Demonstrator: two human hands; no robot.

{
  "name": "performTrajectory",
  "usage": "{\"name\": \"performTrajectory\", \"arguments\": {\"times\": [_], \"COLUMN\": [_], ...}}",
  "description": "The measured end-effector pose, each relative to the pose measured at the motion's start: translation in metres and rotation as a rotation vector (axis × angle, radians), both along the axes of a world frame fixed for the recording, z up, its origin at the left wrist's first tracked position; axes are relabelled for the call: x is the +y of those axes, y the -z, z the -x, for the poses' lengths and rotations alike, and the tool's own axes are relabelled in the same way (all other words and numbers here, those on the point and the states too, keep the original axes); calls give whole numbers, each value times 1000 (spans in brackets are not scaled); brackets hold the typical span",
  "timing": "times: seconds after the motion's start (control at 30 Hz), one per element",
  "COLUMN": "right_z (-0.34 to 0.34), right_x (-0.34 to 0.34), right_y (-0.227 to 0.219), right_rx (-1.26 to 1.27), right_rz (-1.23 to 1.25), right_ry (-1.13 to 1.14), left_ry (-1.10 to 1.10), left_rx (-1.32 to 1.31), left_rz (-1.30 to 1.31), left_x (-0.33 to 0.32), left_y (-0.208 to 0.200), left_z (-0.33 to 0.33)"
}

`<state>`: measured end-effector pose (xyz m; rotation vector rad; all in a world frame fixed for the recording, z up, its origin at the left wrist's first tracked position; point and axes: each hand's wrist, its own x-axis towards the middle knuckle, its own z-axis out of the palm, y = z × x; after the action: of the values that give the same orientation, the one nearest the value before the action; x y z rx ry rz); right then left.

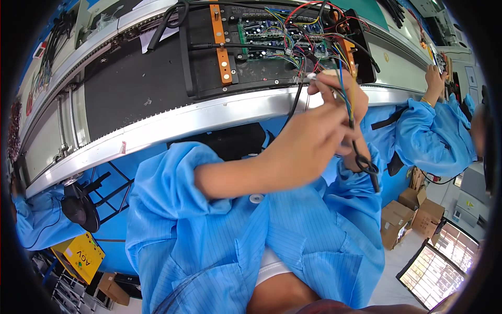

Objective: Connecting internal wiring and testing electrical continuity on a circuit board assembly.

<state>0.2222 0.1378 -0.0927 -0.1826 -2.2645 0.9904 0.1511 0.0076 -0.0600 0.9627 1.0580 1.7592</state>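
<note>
Wire bundle (342,89) pinched in blurred left hand (308,138) fingers; right hand (348,86) fingers' grip mostly hidden, untellable.

A conveyor line (172,123) runs across the upper view from lower left to upper right. On it sits an open chassis tray (209,63), with a circuit board (266,36) inside at its right and loose wires (314,52) beside the board. The person's two hands (334,120) meet in front of the tray's right end. A co-worker's hand (434,78) rests on the line farther right. Cardboard boxes (413,214) stand on the floor at lower right.
</note>
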Motion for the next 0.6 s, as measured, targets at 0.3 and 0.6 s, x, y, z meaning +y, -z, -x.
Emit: {"name": "performTrajectory", "arguments": {"times": [0.3, 0.6], "right_z": [1, 3], "right_x": [2, 16], "right_y": [-12, -18], "right_rx": [305, 88], "right_rz": [450, 481], "right_ry": [62, 38], "left_ry": [-269, -321], "left_rx": [1222, 1331], "left_rz": [192, 96], "left_x": [-3, 26], "left_y": [23, 56], "left_z": [68, 65]}}
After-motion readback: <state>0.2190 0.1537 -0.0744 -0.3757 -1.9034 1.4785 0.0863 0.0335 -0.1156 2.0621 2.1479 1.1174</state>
